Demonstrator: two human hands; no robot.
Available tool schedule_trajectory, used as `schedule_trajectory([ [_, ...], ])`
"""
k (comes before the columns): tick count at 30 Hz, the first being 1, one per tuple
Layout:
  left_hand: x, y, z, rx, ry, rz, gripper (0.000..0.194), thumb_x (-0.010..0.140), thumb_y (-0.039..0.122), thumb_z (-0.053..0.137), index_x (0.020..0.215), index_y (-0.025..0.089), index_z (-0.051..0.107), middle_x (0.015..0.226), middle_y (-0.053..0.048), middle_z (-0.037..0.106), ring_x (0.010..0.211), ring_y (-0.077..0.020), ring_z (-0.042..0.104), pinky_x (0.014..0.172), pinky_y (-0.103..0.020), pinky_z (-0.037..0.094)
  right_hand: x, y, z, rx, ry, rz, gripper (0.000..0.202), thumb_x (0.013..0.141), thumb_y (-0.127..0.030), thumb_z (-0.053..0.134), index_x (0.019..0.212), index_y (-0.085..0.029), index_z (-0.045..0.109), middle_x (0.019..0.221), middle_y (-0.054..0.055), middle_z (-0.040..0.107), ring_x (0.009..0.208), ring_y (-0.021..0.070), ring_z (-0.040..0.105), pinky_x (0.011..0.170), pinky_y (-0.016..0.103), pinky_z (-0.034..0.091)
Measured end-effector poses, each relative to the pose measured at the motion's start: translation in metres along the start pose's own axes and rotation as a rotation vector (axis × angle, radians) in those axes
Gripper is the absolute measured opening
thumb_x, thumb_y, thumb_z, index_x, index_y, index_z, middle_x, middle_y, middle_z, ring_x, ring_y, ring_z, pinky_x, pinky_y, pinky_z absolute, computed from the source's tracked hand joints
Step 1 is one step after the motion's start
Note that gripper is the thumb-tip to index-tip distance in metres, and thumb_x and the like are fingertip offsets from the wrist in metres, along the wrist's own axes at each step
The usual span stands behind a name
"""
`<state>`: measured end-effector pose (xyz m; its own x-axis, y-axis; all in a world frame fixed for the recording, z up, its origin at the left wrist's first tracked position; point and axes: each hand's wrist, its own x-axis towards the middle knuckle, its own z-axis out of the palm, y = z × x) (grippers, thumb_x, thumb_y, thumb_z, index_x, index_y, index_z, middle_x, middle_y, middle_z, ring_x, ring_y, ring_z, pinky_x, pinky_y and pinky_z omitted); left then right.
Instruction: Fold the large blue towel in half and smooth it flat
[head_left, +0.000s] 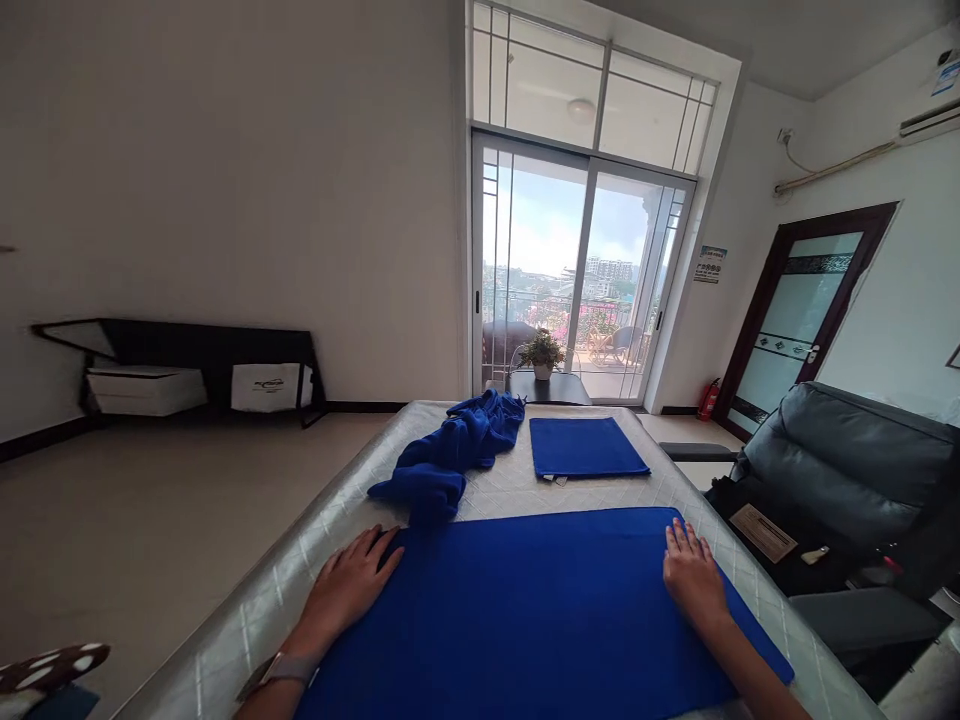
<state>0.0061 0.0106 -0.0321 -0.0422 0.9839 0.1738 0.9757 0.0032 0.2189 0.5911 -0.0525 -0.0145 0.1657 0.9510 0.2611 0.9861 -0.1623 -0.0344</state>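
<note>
- Head view, item 1: blue towel (525, 610), spread flat across the near end of a quilted, silvery-grey mattress (300, 570); its far edge runs straight between the two hands.
- Item 2: left hand (352, 585), palm down, fingers extended and slightly spread, resting on the towel's far left corner, fingertips at its edge. Nothing pinched. A watch with a pale strap (281, 672) sits on the wrist.
- Item 3: right hand (690, 570), palm down, fingers extended and close together, lying flat on the towel's far right corner. Nothing gripped.
- Item 4: crumpled blue cloth (450, 455), heaped just beyond the spread towel, toward the left of the mattress.
- Item 5: folded blue towel (581, 447), a neat rectangle just right of the crumpled cloth, apart from the spread towel.
- Item 6: potted plant (541, 353) on a dark small table (555, 388) past the mattress's far end, before a sliding glass door (577, 280).
- Item 7: grey recliner (847, 470) to the right of the mattress.
- Item 8: dark low bench (187, 345) against the left wall, white boxes beneath it.
</note>
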Motion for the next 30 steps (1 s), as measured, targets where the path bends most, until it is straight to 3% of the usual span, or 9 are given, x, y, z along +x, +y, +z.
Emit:
schedule_trajectory([
  [5, -0.001, 0.000, 0.001, -0.016, 0.012, 0.018, 0.058, 0.101, 0.049, 0.036, 0.152, 0.026, 0.053, 0.162, -0.011, 0.052, 0.153, -0.0306, 0.040, 0.125, -0.054, 0.029, -0.014, -0.139, -0.025, 0.263, -0.215, -0.359, 0.066, 0.104, -0.043, 0.026, 0.161, -0.013, 0.041, 0.170, 0.008, 0.031, 0.159, 0.0249, 0.022, 0.131, 0.046, 0.017],
  [9, -0.003, 0.002, -0.004, -0.025, -0.005, 0.002, 0.058, 0.102, 0.049, 0.038, 0.152, 0.025, 0.053, 0.163, -0.012, 0.050, 0.153, -0.0320, 0.041, 0.126, -0.055, 0.028, -0.020, -0.240, -0.024, 0.405, -0.307, -0.594, 0.068, 0.106, -0.052, 0.029, 0.164, -0.016, 0.034, 0.171, 0.008, 0.027, 0.160, 0.0250, 0.019, 0.131, 0.048, 0.017],
  [12, -0.006, 0.004, -0.010, -0.039, -0.031, -0.003, 0.061, 0.102, 0.052, 0.034, 0.155, 0.026, 0.050, 0.167, -0.012, 0.045, 0.155, -0.0308, 0.038, 0.126, -0.054, 0.027, -0.016, -0.284, -0.016, 0.438, -0.340, -0.685, 0.070, 0.107, -0.054, 0.027, 0.165, -0.014, 0.031, 0.172, 0.010, 0.025, 0.161, 0.0259, 0.017, 0.131, 0.050, 0.015],
  [14, -0.007, 0.004, -0.011, -0.036, -0.053, -0.001, 0.063, 0.102, 0.053, 0.031, 0.157, 0.025, 0.047, 0.169, -0.011, 0.041, 0.156, -0.0292, 0.035, 0.127, -0.053, 0.024, -0.010, -0.294, -0.011, 0.439, -0.349, -0.692, 0.071, 0.107, -0.053, 0.028, 0.165, -0.013, 0.029, 0.172, 0.011, 0.025, 0.161, 0.0261, 0.016, 0.131, 0.051, 0.014],
  [16, -0.006, 0.003, -0.010, -0.027, -0.054, 0.004, 0.063, 0.102, 0.053, 0.031, 0.157, 0.025, 0.048, 0.169, -0.011, 0.042, 0.157, -0.0284, 0.034, 0.128, -0.052, 0.023, -0.003, -0.288, -0.009, 0.433, -0.354, -0.670, 0.070, 0.107, -0.053, 0.028, 0.166, -0.015, 0.028, 0.173, 0.009, 0.023, 0.161, 0.0252, 0.015, 0.131, 0.050, 0.013],
  [19, -0.003, 0.001, -0.004, -0.016, -0.025, 0.007, 0.062, 0.102, 0.052, 0.032, 0.155, 0.027, 0.049, 0.167, -0.010, 0.044, 0.156, -0.0282, 0.037, 0.127, -0.052, 0.025, 0.010, -0.253, -0.010, 0.407, -0.364, -0.621, 0.069, 0.108, -0.055, 0.025, 0.167, -0.020, 0.025, 0.174, 0.006, 0.021, 0.161, 0.0224, 0.015, 0.131, 0.047, 0.011],
  [30, 0.000, -0.004, 0.001, -0.011, -0.029, 0.003, 0.060, 0.102, 0.051, 0.034, 0.155, 0.028, 0.049, 0.166, -0.010, 0.046, 0.155, -0.0304, 0.038, 0.126, -0.055, 0.028, 0.055, -0.042, -0.002, 0.207, -0.339, -0.351, 0.073, 0.106, -0.058, 0.018, 0.167, -0.018, 0.026, 0.173, 0.005, 0.023, 0.161, 0.0187, 0.016, 0.130, 0.038, 0.010],
])
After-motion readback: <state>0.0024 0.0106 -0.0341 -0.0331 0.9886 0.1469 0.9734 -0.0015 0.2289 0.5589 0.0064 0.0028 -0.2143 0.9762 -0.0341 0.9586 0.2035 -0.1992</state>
